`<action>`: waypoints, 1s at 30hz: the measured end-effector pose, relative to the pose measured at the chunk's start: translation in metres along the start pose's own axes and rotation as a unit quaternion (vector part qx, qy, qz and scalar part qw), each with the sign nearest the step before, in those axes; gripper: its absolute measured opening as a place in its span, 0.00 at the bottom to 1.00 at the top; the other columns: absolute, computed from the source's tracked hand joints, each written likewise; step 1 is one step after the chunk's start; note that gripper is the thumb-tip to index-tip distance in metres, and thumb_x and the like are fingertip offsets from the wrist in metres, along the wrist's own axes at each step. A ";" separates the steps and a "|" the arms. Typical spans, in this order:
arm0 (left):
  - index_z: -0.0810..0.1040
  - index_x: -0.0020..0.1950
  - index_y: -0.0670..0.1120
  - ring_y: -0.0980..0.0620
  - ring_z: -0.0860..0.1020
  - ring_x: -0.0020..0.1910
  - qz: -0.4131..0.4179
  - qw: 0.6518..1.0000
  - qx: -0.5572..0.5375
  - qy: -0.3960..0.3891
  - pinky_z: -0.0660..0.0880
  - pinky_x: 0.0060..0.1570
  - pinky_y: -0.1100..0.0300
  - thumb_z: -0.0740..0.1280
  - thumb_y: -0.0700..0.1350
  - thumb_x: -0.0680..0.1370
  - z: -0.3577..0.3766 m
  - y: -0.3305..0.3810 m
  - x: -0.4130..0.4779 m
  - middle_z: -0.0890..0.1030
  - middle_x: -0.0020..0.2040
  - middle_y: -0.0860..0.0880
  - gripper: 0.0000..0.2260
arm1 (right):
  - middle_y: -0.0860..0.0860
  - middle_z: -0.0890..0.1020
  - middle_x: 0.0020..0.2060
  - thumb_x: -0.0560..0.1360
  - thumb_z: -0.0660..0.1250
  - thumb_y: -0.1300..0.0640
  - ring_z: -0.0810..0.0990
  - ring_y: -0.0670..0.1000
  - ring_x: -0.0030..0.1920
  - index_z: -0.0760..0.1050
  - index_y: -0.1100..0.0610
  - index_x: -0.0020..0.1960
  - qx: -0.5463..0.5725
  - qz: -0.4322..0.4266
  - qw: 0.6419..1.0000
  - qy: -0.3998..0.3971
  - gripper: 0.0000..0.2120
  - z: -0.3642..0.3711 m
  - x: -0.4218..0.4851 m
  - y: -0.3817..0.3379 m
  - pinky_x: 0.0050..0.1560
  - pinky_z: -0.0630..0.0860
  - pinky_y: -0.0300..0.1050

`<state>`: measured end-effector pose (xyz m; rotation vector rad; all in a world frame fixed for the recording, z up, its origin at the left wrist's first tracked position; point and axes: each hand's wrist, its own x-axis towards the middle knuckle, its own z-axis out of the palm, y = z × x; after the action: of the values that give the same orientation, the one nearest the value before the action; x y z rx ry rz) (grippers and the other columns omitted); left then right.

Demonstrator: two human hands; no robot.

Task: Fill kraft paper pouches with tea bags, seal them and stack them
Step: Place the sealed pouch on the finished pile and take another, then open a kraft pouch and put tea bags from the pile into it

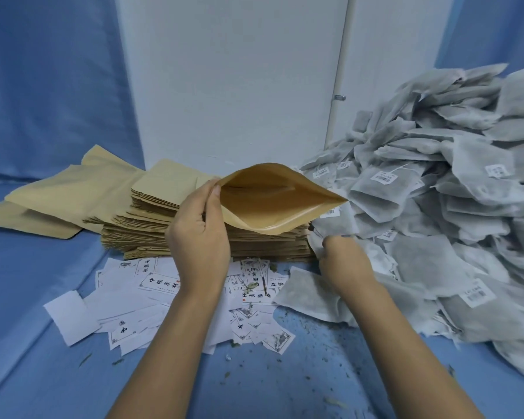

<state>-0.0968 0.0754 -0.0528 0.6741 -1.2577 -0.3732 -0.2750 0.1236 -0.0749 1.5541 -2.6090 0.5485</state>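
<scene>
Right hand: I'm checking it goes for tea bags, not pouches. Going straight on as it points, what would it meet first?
The right hand points forward into the edge of the tea bag heap, so those bags come first; it seems to touch them, fingertips hidden. The pouch stack lies to its left.
</scene>
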 end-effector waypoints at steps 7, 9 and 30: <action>0.80 0.58 0.42 0.64 0.77 0.53 -0.009 0.999 -0.005 0.035 0.70 0.55 0.73 0.62 0.42 0.80 -0.001 0.000 0.003 0.80 0.51 0.55 0.11 | 0.53 0.74 0.29 0.73 0.59 0.59 0.74 0.56 0.34 0.68 0.58 0.31 0.116 -0.186 0.957 0.190 0.11 -0.018 -0.006 -0.015 0.34 0.59 0.44; 0.80 0.58 0.42 0.64 0.76 0.53 -0.006 0.999 -0.001 0.042 0.70 0.54 0.73 0.62 0.42 0.80 -0.002 0.000 0.004 0.80 0.52 0.55 0.11 | 0.50 0.72 0.26 0.71 0.58 0.52 0.73 0.55 0.32 0.69 0.55 0.28 0.070 -0.190 0.972 0.115 0.14 -0.021 -0.008 -0.022 0.31 0.60 0.44; 0.80 0.58 0.45 0.62 0.77 0.53 -0.030 0.999 0.008 0.034 0.71 0.54 0.72 0.62 0.43 0.80 -0.004 0.000 0.004 0.81 0.52 0.54 0.10 | 0.55 0.68 0.51 0.75 0.57 0.49 0.59 0.55 0.59 0.70 0.51 0.63 -0.113 -0.048 0.947 -0.296 0.18 -0.019 -0.012 -0.016 0.51 0.58 0.50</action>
<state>-0.0914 0.0738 -0.0503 0.7330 -1.1790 -0.3865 -0.2580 0.1328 -0.0559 1.9876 -2.8197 -0.2721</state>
